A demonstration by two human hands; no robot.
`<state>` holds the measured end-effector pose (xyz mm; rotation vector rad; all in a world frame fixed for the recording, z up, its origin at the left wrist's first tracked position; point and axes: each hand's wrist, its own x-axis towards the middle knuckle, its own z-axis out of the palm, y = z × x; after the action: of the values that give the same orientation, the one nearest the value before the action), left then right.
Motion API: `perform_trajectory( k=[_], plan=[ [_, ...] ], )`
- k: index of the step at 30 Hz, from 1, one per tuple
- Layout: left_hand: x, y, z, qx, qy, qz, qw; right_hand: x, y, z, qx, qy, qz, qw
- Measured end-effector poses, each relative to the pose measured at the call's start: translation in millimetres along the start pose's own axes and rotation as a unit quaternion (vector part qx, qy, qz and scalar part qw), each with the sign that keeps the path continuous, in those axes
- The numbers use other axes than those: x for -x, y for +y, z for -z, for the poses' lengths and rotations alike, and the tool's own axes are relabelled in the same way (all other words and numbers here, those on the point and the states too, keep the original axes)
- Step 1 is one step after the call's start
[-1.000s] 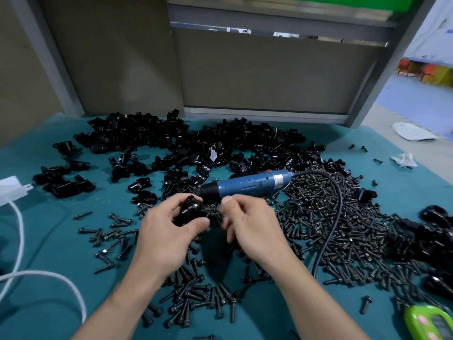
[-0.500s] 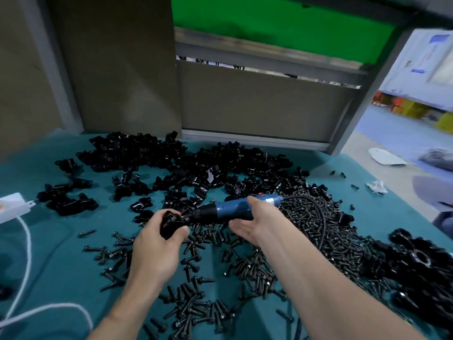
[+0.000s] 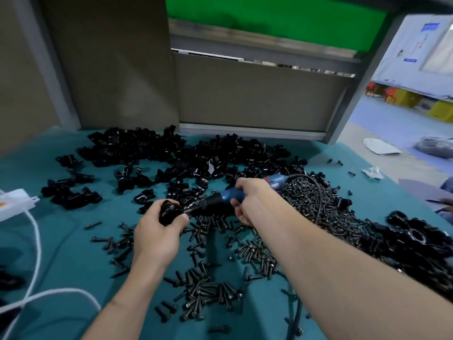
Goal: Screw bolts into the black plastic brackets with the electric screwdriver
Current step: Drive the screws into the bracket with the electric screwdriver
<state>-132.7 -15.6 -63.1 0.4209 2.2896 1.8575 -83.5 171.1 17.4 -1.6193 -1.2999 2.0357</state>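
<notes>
at the far left a white power strip [image 3: 17, 204] and its white cable [image 3: 36, 244] are lying at the edge of the bench [image 3: 63, 261], apart from the working spot. our left hand [image 3: 157, 241] is curling fingers and thumb tightly round one black plastic bracket [image 3: 168, 213] and holding it just above the cloth, we judge so that it cannot spin while the bit is driving. the electric screwdriver [image 3: 230, 195] is lying almost level, its black nose pressing into that bracket. the bolt is hidden between them, so we are not saying how far in it is. our right hand [image 3: 252, 192] is wrapping the blue barrel, fingers curled beneath, probably to push along the bolt's line. loose bolts [image 3: 210, 293] are lying scattered under both hands, within easy reach for the next pick. behind, the pile of brackets [image 3: 196, 155] is waiting, and to the right the tool's black cord [image 3: 318, 200] is looping slackly over a heap of bolts [image 3: 335, 224].
</notes>
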Motion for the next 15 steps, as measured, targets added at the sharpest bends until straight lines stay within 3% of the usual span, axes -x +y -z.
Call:
perform_trajectory(
  k=[2,6,10,15],
  plan=[
    [-1,0,0,0.003,-0.005,0.004,1.0,-7,8,10,-0.051,0.017,0.02,0.998],
    [-1,0,1,0.053,-0.044,0.028,0.997,-19,20,38,-0.182,-0.025,0.09,0.979],
    [-1,1,-3,0.051,-0.076,0.028,0.995,-19,11,44,-0.337,-0.099,0.115,0.929],
    [6,6,-4,0.009,-0.082,0.0,0.997,-19,4,35,-0.405,-0.188,0.153,0.882]
  ],
)
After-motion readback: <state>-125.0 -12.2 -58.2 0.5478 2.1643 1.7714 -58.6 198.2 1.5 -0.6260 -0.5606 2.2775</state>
